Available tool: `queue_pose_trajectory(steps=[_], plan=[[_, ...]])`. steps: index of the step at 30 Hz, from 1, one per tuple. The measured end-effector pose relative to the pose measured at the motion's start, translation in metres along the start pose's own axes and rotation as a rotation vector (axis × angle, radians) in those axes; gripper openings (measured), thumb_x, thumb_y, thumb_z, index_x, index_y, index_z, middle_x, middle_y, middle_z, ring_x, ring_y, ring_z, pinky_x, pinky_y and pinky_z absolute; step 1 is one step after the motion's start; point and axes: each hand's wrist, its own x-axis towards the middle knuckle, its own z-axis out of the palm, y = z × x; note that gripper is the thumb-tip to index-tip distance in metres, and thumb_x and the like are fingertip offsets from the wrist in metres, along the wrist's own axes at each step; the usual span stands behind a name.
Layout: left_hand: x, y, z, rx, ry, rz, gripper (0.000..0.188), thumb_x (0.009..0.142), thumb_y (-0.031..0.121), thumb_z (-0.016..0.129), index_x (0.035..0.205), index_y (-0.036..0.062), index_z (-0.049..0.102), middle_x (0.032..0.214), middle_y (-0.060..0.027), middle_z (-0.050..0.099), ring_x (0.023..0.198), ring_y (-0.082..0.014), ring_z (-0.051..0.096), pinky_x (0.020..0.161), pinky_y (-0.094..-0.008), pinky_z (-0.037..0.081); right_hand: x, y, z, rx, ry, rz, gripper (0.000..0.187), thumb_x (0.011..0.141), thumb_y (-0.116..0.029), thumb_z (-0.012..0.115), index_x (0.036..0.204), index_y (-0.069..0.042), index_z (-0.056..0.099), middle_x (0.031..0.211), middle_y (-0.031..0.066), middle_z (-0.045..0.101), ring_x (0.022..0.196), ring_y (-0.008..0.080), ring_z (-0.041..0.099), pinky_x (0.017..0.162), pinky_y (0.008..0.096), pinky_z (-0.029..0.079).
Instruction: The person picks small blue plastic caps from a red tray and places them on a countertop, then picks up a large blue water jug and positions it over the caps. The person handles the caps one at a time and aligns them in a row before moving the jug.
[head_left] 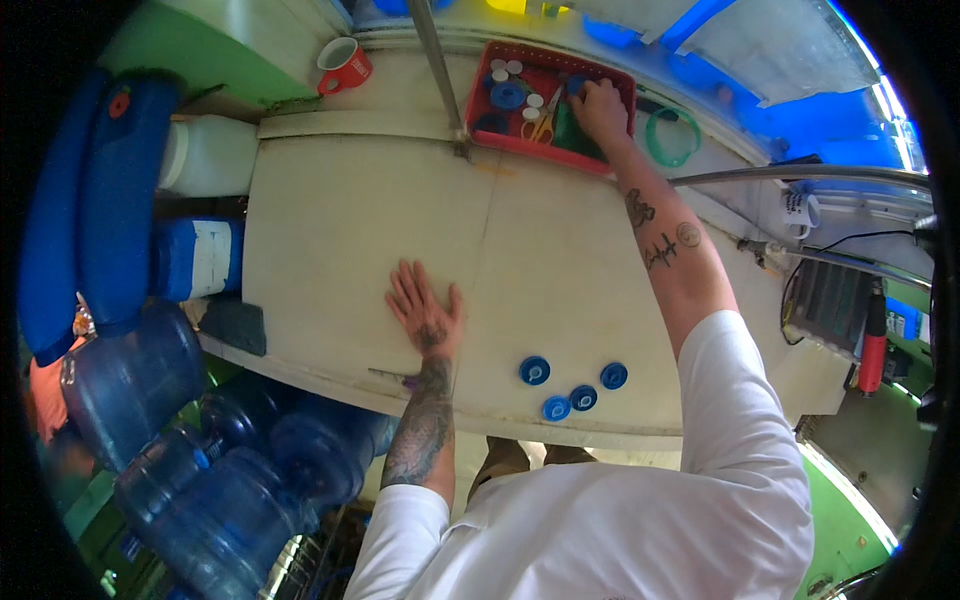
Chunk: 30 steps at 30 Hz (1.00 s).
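My right hand reaches into a red plastic tray at the back of the table. Its fingers are bent around a blue cap there, partly hidden by the hand. Beside it in the tray lie yellow-handled scissors, a blue ring-shaped piece, several white caps and something green. My left hand lies flat on the pale tabletop, fingers spread, holding nothing. Under my left wrist a thin blade sticks out. Several blue bottle caps sit near the front edge.
Large blue water bottles crowd the floor at the left. A red mug stands at the back left. Right of the tray is a green ring. Metal bars cross the back, with a white mug at the right.
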Motion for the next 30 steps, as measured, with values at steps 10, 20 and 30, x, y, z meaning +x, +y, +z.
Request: queue_pose_trajectory(steps=[10, 20, 30], plan=[[0.001, -0.001, 0.002, 0.01, -0.003, -0.022, 0.075, 0.094, 0.047, 0.052, 0.153, 0.0077, 0.028, 0.162, -0.0156, 0.02, 0.15, -0.0347, 0.015, 0.121, -0.0552, 0.008, -0.005, -0.021, 0.007, 0.032, 0.143, -0.057, 0.043, 0.088, -0.035, 0.068, 0.123, -0.012, 0.059, 0.128, 0.0176, 0.055, 0.119, 0.0382, 0.054, 0.097, 0.0487, 0.047], [0.0, -0.001, 0.003, 0.009, -0.018, -0.019, 0.076, 0.095, 0.049, 0.05, 0.154, 0.0082, 0.025, 0.162, -0.0142, 0.018, 0.15, -0.0349, 0.014, 0.12, -0.0556, 0.008, -0.003, -0.02, 0.004, 0.164, 0.157, -0.09, 0.039, 0.089, -0.033, 0.068, 0.12, -0.012, 0.061, 0.128, 0.0185, 0.055, 0.119, 0.038, 0.054, 0.096, 0.0493, 0.047], [0.001, -0.003, 0.006, 0.021, -0.002, -0.013, 0.077, 0.093, 0.048, 0.052, 0.154, 0.0086, 0.026, 0.162, -0.016, 0.019, 0.149, -0.0355, 0.016, 0.12, -0.0557, 0.009, -0.022, -0.079, -0.01, 0.349, -0.348, -0.401, 0.026, 0.087, -0.025, 0.072, 0.109, -0.011, 0.07, 0.105, 0.0153, 0.06, 0.098, 0.0342, 0.062, 0.086, 0.0442, 0.052]])
